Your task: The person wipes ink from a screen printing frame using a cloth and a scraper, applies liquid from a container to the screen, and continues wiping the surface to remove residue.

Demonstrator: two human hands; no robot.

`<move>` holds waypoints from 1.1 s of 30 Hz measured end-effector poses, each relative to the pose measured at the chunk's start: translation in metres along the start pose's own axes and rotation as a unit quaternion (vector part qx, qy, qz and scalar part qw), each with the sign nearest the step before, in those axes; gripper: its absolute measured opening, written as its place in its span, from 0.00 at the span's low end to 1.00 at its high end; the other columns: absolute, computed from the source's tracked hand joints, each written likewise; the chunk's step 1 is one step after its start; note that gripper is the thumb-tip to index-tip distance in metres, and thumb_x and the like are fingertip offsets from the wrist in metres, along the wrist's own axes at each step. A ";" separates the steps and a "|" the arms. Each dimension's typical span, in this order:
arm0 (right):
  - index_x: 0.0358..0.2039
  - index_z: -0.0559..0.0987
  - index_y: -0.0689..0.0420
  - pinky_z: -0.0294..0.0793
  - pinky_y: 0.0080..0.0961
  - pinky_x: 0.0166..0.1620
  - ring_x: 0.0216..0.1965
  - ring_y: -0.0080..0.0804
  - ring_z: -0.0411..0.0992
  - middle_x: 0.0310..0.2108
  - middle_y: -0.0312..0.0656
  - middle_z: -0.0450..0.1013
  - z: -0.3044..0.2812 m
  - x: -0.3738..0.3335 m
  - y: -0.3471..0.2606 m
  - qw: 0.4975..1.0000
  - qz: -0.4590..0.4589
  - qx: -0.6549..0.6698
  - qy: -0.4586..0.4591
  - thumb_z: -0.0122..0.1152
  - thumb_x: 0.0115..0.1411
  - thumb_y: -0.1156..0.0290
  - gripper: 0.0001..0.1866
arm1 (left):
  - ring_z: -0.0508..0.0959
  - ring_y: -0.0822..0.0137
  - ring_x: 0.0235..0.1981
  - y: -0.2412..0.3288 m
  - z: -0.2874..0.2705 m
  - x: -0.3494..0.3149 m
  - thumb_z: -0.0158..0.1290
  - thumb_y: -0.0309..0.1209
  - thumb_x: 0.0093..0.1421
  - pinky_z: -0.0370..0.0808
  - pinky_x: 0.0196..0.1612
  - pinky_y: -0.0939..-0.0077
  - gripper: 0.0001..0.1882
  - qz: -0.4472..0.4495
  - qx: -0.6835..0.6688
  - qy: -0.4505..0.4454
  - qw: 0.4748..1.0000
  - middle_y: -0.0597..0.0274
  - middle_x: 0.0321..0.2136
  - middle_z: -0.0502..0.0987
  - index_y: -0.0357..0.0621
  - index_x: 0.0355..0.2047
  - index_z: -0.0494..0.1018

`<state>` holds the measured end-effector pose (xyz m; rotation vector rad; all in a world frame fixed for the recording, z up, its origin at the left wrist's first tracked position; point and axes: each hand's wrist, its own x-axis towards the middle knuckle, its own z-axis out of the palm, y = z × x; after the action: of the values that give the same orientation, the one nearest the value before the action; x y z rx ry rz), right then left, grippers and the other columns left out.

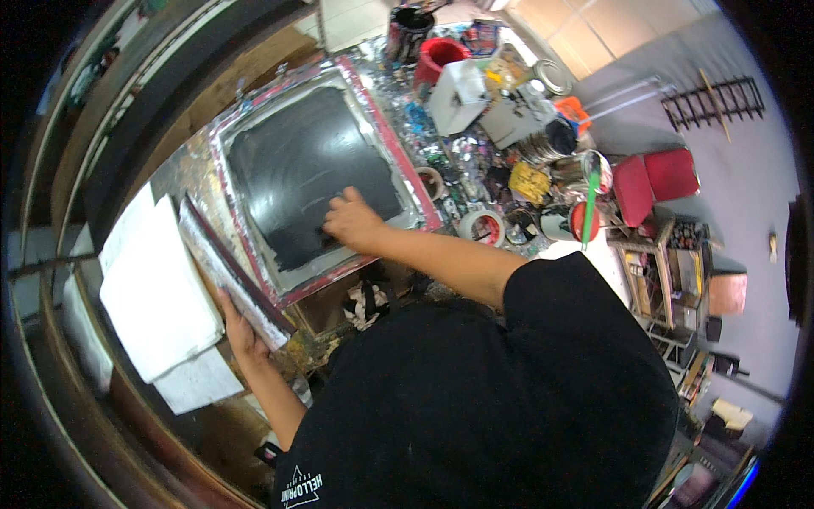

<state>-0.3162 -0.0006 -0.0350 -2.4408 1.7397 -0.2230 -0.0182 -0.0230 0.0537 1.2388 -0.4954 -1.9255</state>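
Note:
A framed printing screen (318, 170) with a dark coated middle and a red-taped border lies tilted on the bench in front of me. My right hand (356, 224) is over the lower right part of its mesh, fingers bent together; whatever they may pinch is hidden. Along the screen's left side runs a long squeegee (229, 276), its dark strip and paint-smeared whitish side facing up. My left hand (242, 336) grips the squeegee near its lower end, thumb or finger along its edge. A stack of white paper sheets (157, 293) lies to the left of that hand.
Right of the screen, the paint-stained bench holds a red container (441, 58), a white tub (459, 97), a yellow block (529, 182), a roll of tape (482, 228) and several cans. A green-handled tool (590, 212) sticks up there. Red chairs (653, 185) stand farther right.

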 end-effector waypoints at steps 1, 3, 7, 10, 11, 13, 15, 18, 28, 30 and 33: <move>0.27 0.83 0.46 0.60 0.43 0.50 0.45 0.31 0.71 0.31 0.32 0.79 -0.008 -0.022 0.019 0.999 0.052 -0.001 0.000 0.57 0.54 0.68 0.06 | 0.76 0.56 0.51 -0.002 -0.006 0.000 0.42 0.54 0.70 0.75 0.53 0.61 0.33 0.004 0.003 0.007 1.000 0.54 0.56 0.73 0.42 0.63 0.62; 0.28 0.84 0.46 0.60 0.45 0.51 0.45 0.32 0.71 0.32 0.32 0.79 -0.027 -0.056 0.038 0.987 0.154 -0.047 -0.026 0.58 0.54 0.69 0.06 | 0.75 0.55 0.52 -0.005 -0.005 -0.003 0.42 0.55 0.69 0.75 0.53 0.60 0.34 0.005 0.028 -0.007 1.000 0.54 0.56 0.72 0.42 0.64 0.62; 0.31 0.85 0.50 0.60 0.46 0.49 0.44 0.35 0.72 0.31 0.34 0.79 -0.022 -0.069 0.024 0.964 0.255 0.070 0.009 0.62 0.53 0.68 0.07 | 0.75 0.57 0.50 -0.018 -0.005 0.009 0.43 0.56 0.68 0.75 0.52 0.63 0.35 -0.014 0.044 -0.039 0.998 0.56 0.55 0.72 0.42 0.64 0.62; 0.35 0.85 0.56 0.68 0.45 0.47 0.39 0.40 0.77 0.34 0.42 0.81 -0.053 -0.078 0.005 0.882 0.342 0.311 0.092 0.66 0.52 0.66 0.11 | 0.75 0.59 0.50 -0.020 0.015 0.011 0.42 0.57 0.69 0.75 0.51 0.65 0.34 -0.002 0.073 -0.041 0.996 0.57 0.54 0.72 0.42 0.63 0.63; 0.36 0.84 0.57 0.70 0.42 0.45 0.37 0.39 0.77 0.33 0.42 0.81 -0.059 -0.090 0.011 0.864 0.337 0.347 0.137 0.67 0.53 0.66 0.12 | 0.75 0.59 0.50 -0.020 0.031 0.008 0.42 0.56 0.69 0.75 0.51 0.65 0.34 -0.010 0.084 -0.040 0.996 0.57 0.54 0.72 0.42 0.63 0.63; 0.36 0.84 0.60 0.74 0.36 0.41 0.34 0.37 0.78 0.32 0.44 0.81 -0.069 -0.119 0.029 0.822 0.321 0.414 0.223 0.68 0.53 0.66 0.13 | 0.75 0.60 0.49 -0.020 0.055 0.002 0.41 0.56 0.69 0.75 0.51 0.66 0.33 -0.026 0.101 -0.036 0.994 0.57 0.54 0.73 0.42 0.62 0.63; 0.37 0.83 0.61 0.75 0.28 0.40 0.34 0.31 0.78 0.31 0.43 0.81 -0.116 -0.158 0.043 0.817 0.305 0.427 0.240 0.71 0.52 0.65 0.15 | 0.75 0.61 0.49 -0.025 0.031 0.022 0.41 0.56 0.70 0.75 0.51 0.67 0.33 -0.020 0.125 -0.057 0.990 0.57 0.54 0.73 0.42 0.62 0.64; 0.39 0.82 0.64 0.74 0.22 0.39 0.33 0.23 0.75 0.32 0.41 0.80 -0.174 -0.225 0.054 0.780 0.381 0.434 0.239 0.69 0.54 0.69 0.14 | 0.75 0.60 0.52 -0.033 0.054 0.023 0.41 0.55 0.70 0.74 0.54 0.67 0.33 -0.014 0.150 -0.061 0.987 0.57 0.56 0.72 0.40 0.63 0.62; 0.41 0.76 0.64 0.70 0.19 0.39 0.35 0.19 0.72 0.33 0.36 0.75 -0.114 -0.367 0.068 0.614 0.549 0.436 0.362 0.66 0.57 0.76 0.12 | 0.80 0.61 0.37 -0.058 0.106 -0.012 0.44 0.55 0.68 0.82 0.41 0.63 0.30 -0.041 0.126 -0.066 0.989 0.57 0.43 0.78 0.41 0.55 0.69; 0.40 0.76 0.63 0.70 0.18 0.39 0.36 0.19 0.72 0.34 0.35 0.75 -0.098 -0.370 0.063 0.566 0.536 0.476 0.406 0.66 0.58 0.77 0.11 | 0.80 0.61 0.37 -0.057 0.115 -0.020 0.44 0.55 0.68 0.82 0.40 0.61 0.30 -0.035 0.140 -0.052 0.988 0.58 0.41 0.78 0.40 0.55 0.69; 0.41 0.76 0.63 0.70 0.16 0.39 0.36 0.18 0.73 0.35 0.36 0.76 -0.086 -0.375 0.062 0.545 0.526 0.497 0.423 0.64 0.59 0.79 0.10 | 0.79 0.59 0.37 -0.054 0.103 -0.013 0.44 0.56 0.68 0.83 0.41 0.54 0.31 -0.035 0.141 -0.049 0.988 0.59 0.40 0.76 0.40 0.55 0.69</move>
<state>-0.5115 0.3316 0.0215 -0.2002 2.0122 -1.7409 -0.1290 0.0120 0.0712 1.3580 -0.8074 -2.0340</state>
